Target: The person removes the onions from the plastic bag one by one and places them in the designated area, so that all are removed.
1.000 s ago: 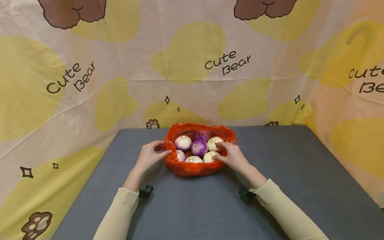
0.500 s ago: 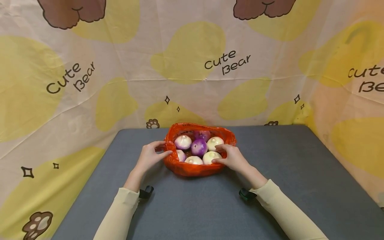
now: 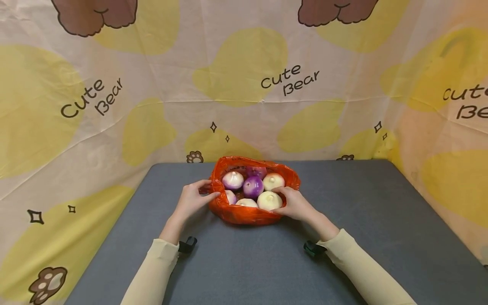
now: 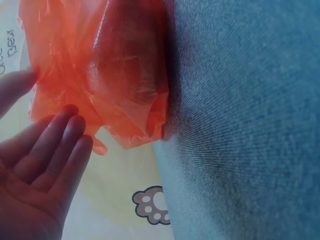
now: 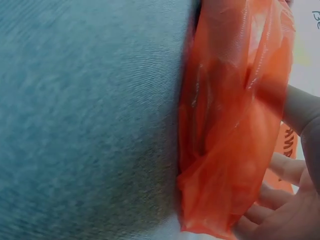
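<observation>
An orange-red plastic bag with its mouth wide spread stands toward the table's far side. Several onions lie in it, among them a purple onion in the middle and a white-and-purple onion at the left. My left hand holds the bag's left rim, thumb on the inner side and fingers outside. Over the right rim reaches my right hand, its thumb and fingers around the pale front-right onion. In the right wrist view the thumb shows dimly through the plastic.
The blue-grey table spreads out on both sides of the bag and in front of it. Behind it hangs a patterned cloth with bear prints. Dark straps sit at both wrists.
My right fingers have slid down off the back-right onion, and the thumb has moved to the near side of the front-right onion. The left hand stays at the rim.
</observation>
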`<state>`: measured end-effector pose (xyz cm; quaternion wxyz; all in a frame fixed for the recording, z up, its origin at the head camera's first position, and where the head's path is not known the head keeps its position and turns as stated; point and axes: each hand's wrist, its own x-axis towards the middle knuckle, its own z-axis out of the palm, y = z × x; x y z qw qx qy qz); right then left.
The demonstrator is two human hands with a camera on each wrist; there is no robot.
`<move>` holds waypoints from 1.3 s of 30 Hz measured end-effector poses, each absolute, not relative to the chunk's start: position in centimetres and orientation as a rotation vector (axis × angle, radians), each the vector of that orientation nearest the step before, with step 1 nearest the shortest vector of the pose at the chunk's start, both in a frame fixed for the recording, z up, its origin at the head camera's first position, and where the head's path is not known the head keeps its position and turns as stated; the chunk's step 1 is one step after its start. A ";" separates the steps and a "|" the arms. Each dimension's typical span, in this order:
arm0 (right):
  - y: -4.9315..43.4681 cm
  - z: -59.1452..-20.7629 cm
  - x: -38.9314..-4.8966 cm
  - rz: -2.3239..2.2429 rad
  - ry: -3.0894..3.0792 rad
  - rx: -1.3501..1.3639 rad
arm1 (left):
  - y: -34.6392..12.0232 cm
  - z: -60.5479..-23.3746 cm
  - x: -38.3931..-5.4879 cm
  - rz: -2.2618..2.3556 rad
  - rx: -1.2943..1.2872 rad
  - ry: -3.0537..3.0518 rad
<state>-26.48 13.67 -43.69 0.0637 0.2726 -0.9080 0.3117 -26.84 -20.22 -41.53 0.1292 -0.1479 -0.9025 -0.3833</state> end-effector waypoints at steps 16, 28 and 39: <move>13.6 -43.8 -26.5 0.970 -2.772 0.789 | -20.0 -41.7 -26.8 -1.158 -0.440 -2.598; 14.2 -41.6 -26.3 0.990 -2.772 0.696 | -20.0 -42.1 -26.8 -1.171 -0.439 -2.587; 15.7 -39.5 -25.9 1.112 -2.714 0.635 | -19.9 -41.9 -26.6 -1.195 -0.434 -2.583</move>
